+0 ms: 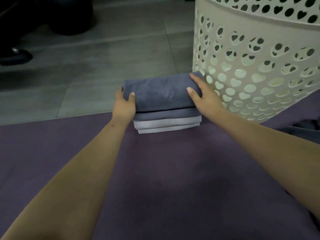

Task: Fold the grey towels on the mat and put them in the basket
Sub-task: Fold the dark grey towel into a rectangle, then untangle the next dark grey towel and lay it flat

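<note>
Four folded towels in one stack (pixel 164 110) at the far edge of the purple mat (pixel 155 179), roughly 12 o'clock from the viewer: two dark grey on top (pixel 161 92), two light grey below (pixel 166 126). The layer count is read from the front edges only, so it could be off if a towel shows two folds.

One white basket (pixel 259 66), perforated with heart-shaped holes, stands at about 1 to 2 o'clock from the stack, just beside its right end. I cannot tell if the towel's far right corner touches the basket wall. The basket's base sits partly on the mat.

Two hands, both on the top dark towel, one at each end. The left hand (pixel 124 104) is at 9 o'clock of the stack, thumb on the top face, fingers wrapped around the left end and out of sight. The right hand (pixel 202 94) is at 3 o'clock, thumb on top, the index finger reaching along the far right edge, the rest hidden behind the towel's end. Both hands grip the towel; whether it is lifted off the one below cannot be told.

Both bare forearms run in from 7 and 5 o'clock across the mat.

One dark shoe (pixel 15 56) sits on the grey tiled floor (pixel 103 58) at 10 o'clock, well apart from the stack. Some dark fabric (pixel 306 127) lies on the mat at 3 o'clock, right of the basket's base.
</note>
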`<state>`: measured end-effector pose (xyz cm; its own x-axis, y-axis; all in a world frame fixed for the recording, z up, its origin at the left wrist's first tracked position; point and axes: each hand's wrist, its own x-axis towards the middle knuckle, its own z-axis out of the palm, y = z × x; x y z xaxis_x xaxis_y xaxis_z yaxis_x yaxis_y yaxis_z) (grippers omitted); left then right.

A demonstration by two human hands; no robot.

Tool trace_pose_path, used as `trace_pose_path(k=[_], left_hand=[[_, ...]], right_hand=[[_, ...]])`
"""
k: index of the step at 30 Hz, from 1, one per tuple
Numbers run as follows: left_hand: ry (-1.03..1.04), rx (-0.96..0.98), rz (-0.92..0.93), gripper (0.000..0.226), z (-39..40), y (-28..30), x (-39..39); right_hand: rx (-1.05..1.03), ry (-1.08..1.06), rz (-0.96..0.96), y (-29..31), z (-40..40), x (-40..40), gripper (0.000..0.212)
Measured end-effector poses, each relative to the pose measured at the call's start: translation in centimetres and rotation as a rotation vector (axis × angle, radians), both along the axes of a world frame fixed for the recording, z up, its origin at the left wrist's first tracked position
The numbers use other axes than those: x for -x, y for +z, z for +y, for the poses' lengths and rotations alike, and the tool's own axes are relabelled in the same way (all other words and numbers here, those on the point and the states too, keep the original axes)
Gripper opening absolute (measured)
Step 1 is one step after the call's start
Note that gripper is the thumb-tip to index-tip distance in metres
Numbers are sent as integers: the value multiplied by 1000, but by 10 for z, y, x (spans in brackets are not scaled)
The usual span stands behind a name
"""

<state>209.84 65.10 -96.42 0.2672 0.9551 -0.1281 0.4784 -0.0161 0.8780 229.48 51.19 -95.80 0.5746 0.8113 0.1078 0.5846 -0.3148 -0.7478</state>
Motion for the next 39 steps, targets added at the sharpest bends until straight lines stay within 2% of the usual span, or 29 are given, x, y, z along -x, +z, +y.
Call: trace_pose_path(k=[2, 5, 7, 9, 10, 12, 15, 17, 22, 30, 34, 39], left_hand=[[-54, -45, 131, 56, -1, -4, -1], [-45, -100, 228, 63, -4, 1, -5], [-39, -357, 384, 64, -11, 6, -6], [-239, -639, 552, 59, -17, 6, -11], [-386, -697, 627, 58, -20, 5, -16], [-572, -682, 773, 60, -27, -2, -24], [-606, -671, 869, 64, -30, -10, -28], [-620, -658, 888, 65, -31, -9, -28], [-621, -628, 889, 68, -36, -4, -31], [-563, -682, 780, 64, -85, 9, -34], [-573, -788, 600, 53, -137, 13, -41], [-776, -784, 445, 49, -222, 11, -68]], right_hand=[[59, 6, 0, -3, 4, -1, 52], [141, -26, -36, 1, 8, 0, 52], [218, -40, -137, 3, 8, 3, 51], [338, -88, -368, 4, 8, 9, 49], [364, -103, -526, 5, 8, 12, 48], [290, -17, -734, 8, 9, 17, 48], [287, 194, -759, 2, 10, 21, 67], [359, 226, -724, -7, 9, 22, 77], [408, 202, -743, -8, 8, 22, 54], [416, 244, -816, 16, -19, 18, 54], [391, 288, -884, 31, -89, -2, 57], [513, 252, -885, 29, -223, -42, 51]])
